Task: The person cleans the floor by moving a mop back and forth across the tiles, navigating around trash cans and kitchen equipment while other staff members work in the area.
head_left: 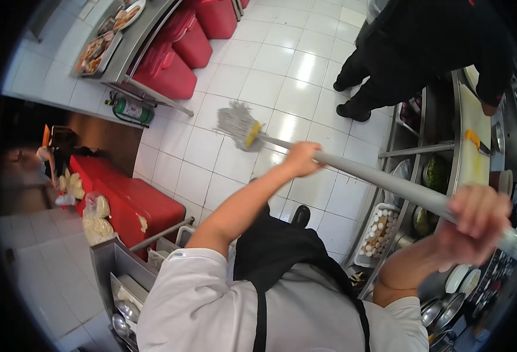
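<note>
A grey string mop [236, 124] with a yellow clamp lies on the white tiled floor [282, 64], ahead and slightly to the left. Its long grey handle [381, 179] runs back to the lower right. Low on the handle, nearer the mop head, my left hand [303, 159] is wrapped round it. My right hand [475, 223] is closed round the upper part, close to the right-hand counter.
A co-worker in black [411, 53] stands at the upper right, by a counter with a cutting board [472, 141] and knife. Red bins [167, 70], a fire extinguisher [130, 110] and a red chest [123, 199] are on the left. Eggs [378, 232] sit on the lower right shelf.
</note>
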### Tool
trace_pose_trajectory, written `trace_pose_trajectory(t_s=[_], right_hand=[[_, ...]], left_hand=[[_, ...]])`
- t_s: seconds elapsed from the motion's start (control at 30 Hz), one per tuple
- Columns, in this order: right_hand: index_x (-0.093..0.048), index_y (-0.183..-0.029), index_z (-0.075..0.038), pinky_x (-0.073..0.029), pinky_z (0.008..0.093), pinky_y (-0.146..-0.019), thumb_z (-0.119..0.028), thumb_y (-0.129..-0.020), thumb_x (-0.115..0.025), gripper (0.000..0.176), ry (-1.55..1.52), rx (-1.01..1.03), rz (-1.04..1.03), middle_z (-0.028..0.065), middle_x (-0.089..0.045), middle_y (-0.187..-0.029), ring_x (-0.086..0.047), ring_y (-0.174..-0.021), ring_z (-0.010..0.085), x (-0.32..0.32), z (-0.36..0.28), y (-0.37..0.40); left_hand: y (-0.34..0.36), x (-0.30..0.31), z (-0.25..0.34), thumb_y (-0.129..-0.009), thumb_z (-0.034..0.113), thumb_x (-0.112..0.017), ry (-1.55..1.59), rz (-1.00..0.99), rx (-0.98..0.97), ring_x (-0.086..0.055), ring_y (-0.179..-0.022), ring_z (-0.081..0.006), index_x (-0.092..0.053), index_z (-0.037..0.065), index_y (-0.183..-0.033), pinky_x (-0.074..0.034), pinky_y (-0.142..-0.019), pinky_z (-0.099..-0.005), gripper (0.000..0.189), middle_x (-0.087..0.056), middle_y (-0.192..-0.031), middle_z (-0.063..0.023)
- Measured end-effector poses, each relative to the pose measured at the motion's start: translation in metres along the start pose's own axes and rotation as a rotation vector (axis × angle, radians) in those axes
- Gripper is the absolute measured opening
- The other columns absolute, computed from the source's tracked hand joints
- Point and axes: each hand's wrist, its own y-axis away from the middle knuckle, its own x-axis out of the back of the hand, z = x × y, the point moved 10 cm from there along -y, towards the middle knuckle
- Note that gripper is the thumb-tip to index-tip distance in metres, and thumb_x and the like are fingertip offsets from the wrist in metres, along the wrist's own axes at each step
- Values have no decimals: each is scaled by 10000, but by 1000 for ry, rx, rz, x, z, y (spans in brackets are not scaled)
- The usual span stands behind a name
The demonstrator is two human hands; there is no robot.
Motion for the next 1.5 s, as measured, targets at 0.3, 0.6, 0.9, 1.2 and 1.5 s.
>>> trace_pose_trajectory(t_s=[0.3,0.6,0.9,1.2,1.5], right_hand=[[-500,-590,-143,-503,150,-411,-37,-726,-713,273,39,125,-204,-60,-547,-429,-539,-352,24,-1,-117,16],[-483,-722,-126,-482,169,-427,-131,-752,-850,368,-126,89,-251,-44,-575,-492,-544,-408,21,-135,46,36],[-354,-624,-73,-415,375,-480,-188,-933,-581,400,-40,-192,-568,37,-403,-517,-417,-463,183,-283,300,143],[-478,-701,-42,-477,474,-954,33,-786,-639,196,78,-475,-570,71,-581,-694,-581,-657,195,-317,380,200],[-481,-672,-102,-464,266,-405,-208,-862,-777,367,-583,-234,-942,0,-551,-532,-541,-412,108,-352,178,56]], left_hand=[[48,-51,94,-789,331,-708,132,-113,-198,-621,-622,-369,-599,112,-614,-504,-585,-449,301,-619,-615,-121],[122,91,-59,-790,280,-707,62,110,-119,-601,-605,-360,-579,95,-604,-479,-565,-449,292,-597,-609,-123],[235,274,-339,-723,183,-736,-334,223,378,-619,-940,-313,-649,112,-764,-476,-828,-432,119,-665,-889,-84],[318,325,-340,-722,342,-828,-401,565,766,-536,-1112,-279,-573,130,-840,-379,-987,-514,352,-635,-984,-15],[273,266,-117,-737,279,-833,14,731,208,-523,-510,-307,-501,95,-545,-406,-489,-397,426,-513,-542,-103]])
